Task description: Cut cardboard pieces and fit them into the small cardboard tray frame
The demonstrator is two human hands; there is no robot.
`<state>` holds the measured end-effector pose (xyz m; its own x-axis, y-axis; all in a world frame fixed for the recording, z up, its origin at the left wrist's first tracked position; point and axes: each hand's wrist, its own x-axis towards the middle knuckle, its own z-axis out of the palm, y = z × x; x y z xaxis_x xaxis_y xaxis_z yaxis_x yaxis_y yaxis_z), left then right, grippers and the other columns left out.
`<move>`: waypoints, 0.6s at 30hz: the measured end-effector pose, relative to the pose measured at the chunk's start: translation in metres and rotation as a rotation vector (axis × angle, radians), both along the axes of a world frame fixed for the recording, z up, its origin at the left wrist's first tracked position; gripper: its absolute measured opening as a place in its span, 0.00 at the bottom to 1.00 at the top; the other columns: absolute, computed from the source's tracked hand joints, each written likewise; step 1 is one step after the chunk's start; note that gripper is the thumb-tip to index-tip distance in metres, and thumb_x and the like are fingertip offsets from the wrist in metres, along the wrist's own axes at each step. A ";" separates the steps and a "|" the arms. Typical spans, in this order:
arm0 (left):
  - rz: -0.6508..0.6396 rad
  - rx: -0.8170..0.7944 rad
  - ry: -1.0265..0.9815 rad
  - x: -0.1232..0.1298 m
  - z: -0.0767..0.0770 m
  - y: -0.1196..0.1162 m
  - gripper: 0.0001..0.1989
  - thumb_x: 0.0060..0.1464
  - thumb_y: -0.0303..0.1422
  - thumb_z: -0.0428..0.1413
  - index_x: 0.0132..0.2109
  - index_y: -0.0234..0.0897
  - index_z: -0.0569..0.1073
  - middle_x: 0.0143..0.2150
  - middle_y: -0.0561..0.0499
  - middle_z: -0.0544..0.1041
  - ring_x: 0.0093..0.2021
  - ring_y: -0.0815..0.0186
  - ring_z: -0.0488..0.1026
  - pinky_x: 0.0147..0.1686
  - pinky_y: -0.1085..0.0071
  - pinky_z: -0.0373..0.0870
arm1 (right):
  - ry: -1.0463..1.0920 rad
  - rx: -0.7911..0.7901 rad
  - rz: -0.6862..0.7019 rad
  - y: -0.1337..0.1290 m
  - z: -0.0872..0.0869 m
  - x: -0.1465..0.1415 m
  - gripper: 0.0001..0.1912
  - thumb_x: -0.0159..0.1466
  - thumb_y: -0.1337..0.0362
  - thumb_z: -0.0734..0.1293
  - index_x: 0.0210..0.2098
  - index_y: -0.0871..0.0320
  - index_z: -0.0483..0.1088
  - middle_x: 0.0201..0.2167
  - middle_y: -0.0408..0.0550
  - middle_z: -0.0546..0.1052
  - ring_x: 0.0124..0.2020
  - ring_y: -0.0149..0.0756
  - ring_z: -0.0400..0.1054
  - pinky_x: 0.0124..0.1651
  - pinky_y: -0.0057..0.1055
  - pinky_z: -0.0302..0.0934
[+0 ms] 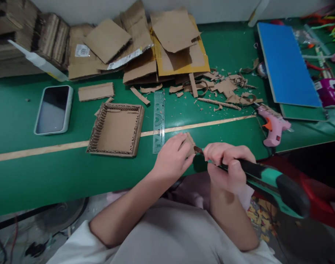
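My left hand (174, 156) is closed on a small cardboard piece (190, 142) near the table's front edge, its fingers covering much of it. Wrapped round a black and green cutting tool (269, 178), my right hand (229, 163) holds the tool's tip against the right side of that piece. To the left of my hands lies a shallow square cardboard tray (117, 130) with layered corrugated walls. Between the tray and my left hand, a clear plastic ruler (158, 123) rests on the green table (59, 176).
A phone (53, 109), a glue bottle (39, 61) and cardboard sheets (109, 40) lie at the left and back. Cardboard scraps (225, 88) are scattered behind my hands. A pink glue gun (273, 124) and a blue board (288, 66) are at the right.
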<state>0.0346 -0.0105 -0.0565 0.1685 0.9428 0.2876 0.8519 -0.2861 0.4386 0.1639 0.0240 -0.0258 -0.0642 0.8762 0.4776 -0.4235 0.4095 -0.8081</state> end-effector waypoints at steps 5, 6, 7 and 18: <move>0.000 0.008 -0.006 0.000 -0.001 0.000 0.07 0.54 0.31 0.54 0.40 0.32 0.69 0.51 0.37 0.69 0.55 0.52 0.65 0.52 0.55 0.67 | 0.072 0.009 -0.015 -0.001 0.006 0.001 0.10 0.59 0.64 0.61 0.22 0.57 0.59 0.15 0.38 0.58 0.17 0.28 0.55 0.21 0.31 0.54; -0.001 0.008 -0.006 0.000 -0.001 0.000 0.07 0.54 0.31 0.54 0.39 0.31 0.69 0.51 0.36 0.69 0.55 0.52 0.65 0.53 0.56 0.67 | 0.066 0.005 -0.013 -0.002 0.007 0.001 0.10 0.59 0.64 0.61 0.22 0.57 0.59 0.15 0.38 0.58 0.17 0.28 0.55 0.21 0.31 0.54; -0.002 0.008 -0.006 0.001 0.000 0.000 0.07 0.53 0.31 0.54 0.38 0.30 0.69 0.51 0.36 0.70 0.55 0.52 0.66 0.53 0.56 0.66 | 0.057 -0.004 -0.013 -0.002 0.007 0.002 0.10 0.59 0.64 0.61 0.22 0.57 0.59 0.15 0.38 0.59 0.17 0.28 0.55 0.21 0.31 0.54; 0.002 0.013 -0.003 0.001 0.002 0.000 0.06 0.53 0.31 0.54 0.37 0.31 0.69 0.51 0.36 0.70 0.54 0.52 0.67 0.51 0.57 0.68 | -0.057 0.007 -0.001 -0.004 0.000 0.003 0.08 0.58 0.65 0.61 0.23 0.56 0.60 0.17 0.38 0.60 0.19 0.28 0.57 0.23 0.32 0.57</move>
